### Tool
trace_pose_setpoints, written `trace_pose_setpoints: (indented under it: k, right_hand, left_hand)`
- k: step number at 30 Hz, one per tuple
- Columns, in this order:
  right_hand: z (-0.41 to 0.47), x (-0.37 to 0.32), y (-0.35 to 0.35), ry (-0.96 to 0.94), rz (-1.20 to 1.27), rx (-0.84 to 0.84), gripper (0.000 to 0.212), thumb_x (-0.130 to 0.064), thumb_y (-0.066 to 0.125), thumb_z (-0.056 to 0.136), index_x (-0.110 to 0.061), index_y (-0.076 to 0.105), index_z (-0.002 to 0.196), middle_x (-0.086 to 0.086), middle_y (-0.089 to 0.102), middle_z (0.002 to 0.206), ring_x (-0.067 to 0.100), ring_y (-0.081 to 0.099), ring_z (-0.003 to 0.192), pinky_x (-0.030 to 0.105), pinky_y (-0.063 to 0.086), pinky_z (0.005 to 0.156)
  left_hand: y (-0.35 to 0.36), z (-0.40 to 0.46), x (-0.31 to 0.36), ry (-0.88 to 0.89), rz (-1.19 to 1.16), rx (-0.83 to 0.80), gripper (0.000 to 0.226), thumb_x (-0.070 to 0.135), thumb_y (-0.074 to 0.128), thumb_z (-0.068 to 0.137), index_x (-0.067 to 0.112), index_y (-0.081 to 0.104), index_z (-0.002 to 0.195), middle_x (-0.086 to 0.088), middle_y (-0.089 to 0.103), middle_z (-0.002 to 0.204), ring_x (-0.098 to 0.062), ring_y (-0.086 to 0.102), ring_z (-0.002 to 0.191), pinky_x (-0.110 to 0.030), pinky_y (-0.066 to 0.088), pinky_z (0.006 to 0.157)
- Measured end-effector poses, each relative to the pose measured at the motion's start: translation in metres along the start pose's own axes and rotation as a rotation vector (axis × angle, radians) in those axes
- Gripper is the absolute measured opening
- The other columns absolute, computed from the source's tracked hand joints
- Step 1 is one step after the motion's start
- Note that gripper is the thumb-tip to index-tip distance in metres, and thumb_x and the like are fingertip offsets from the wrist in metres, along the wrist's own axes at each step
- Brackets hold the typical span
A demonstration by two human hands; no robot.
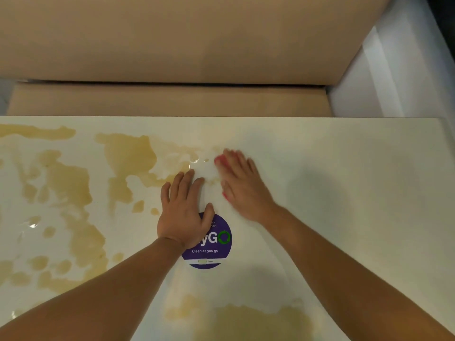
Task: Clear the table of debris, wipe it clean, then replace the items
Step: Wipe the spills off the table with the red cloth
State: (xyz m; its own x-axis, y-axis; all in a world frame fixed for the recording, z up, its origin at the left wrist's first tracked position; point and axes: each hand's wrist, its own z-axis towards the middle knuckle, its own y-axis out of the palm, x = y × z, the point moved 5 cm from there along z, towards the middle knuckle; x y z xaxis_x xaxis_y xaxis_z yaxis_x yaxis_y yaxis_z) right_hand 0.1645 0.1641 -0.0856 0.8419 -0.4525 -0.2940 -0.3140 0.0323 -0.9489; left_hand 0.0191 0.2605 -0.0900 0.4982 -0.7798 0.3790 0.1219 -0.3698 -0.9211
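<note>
Wiping step is underway. Person is leaning over the white table (344, 168). Right hand (243, 185) is lying flat with fingers straight, pressing something pink-red (219, 160) onto the tabletop; only a sliver is showing under the fingertips, probably a cloth or sponge, can't tell which. Hand is blurred. Left hand (184, 210) is resting flat beside it, fingers relaxed and spread, holding nothing, partly covering a purple round "Clean as you go" sticker (214, 247).

Tan liquid spill (73, 183) is covering most of the left half, with another patch (258, 321) at the near edge. Right half is looking clean. A beige upholstered bench (172, 45) is sitting behind the table.

No items or debris are showing on the table, so replacing hasn't started. My read: the next move calls for working leftward into the big puddles, then the near-edge patch. That small wiper is likely saturating fast.
</note>
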Motion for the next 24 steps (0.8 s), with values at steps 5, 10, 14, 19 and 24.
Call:
trace_pose_setpoints:
  k: [5,10,14,19,24]
  right_hand:
    - [-0.102,0.027,0.009,-0.105,-0.068,-0.099,0.060,-0.035,0.033,0.104,-0.024,0.021,0.162,0.005,0.012,0.171,0.030,0.010,0.157,0.046,0.009,0.125]
    - [-0.068,0.105,-0.024,0.159,-0.119,-0.030,0.059,-0.034,0.032,0.101,-0.015,0.032,0.157,0.016,0.026,0.164,0.041,0.030,0.147,0.053,0.026,0.117]
    - [0.017,0.106,-0.033,0.338,-0.056,0.070,0.057,-0.035,0.028,0.102,-0.011,0.031,0.154,0.020,0.023,0.163,0.043,0.025,0.146,0.057,0.027,0.116]
    - [0.055,0.018,-0.009,0.116,0.004,0.007,0.060,-0.034,0.030,0.103,-0.012,0.023,0.158,0.015,0.012,0.168,0.039,0.010,0.154,0.056,0.017,0.123]
    - [-0.036,-0.002,0.008,-0.072,0.028,-0.065,0.059,-0.036,0.029,0.106,-0.017,0.020,0.162,0.009,0.009,0.170,0.033,0.007,0.156,0.047,0.010,0.126]
  left_hand:
    - [0.001,0.000,-0.001,-0.004,0.002,-0.005,0.063,0.049,0.046,0.092,0.019,0.042,0.148,-0.004,0.027,0.163,-0.028,0.016,0.153,-0.050,0.009,0.125]
    - [0.001,0.000,-0.001,-0.003,0.008,-0.002,0.062,0.049,0.047,0.093,0.019,0.042,0.147,-0.004,0.027,0.163,-0.028,0.017,0.153,-0.051,0.009,0.125]
    - [0.001,0.000,0.000,0.002,0.010,0.006,0.062,0.048,0.048,0.092,0.019,0.043,0.146,-0.005,0.030,0.162,-0.029,0.019,0.152,-0.052,0.011,0.124]
    - [0.001,0.000,0.000,0.011,0.011,0.016,0.062,0.048,0.049,0.092,0.018,0.044,0.146,-0.006,0.032,0.161,-0.030,0.021,0.152,-0.053,0.012,0.124]
    - [0.001,0.000,-0.001,0.017,-0.004,0.022,0.063,0.047,0.049,0.091,0.018,0.044,0.146,-0.007,0.031,0.161,-0.030,0.020,0.152,-0.053,0.012,0.124]
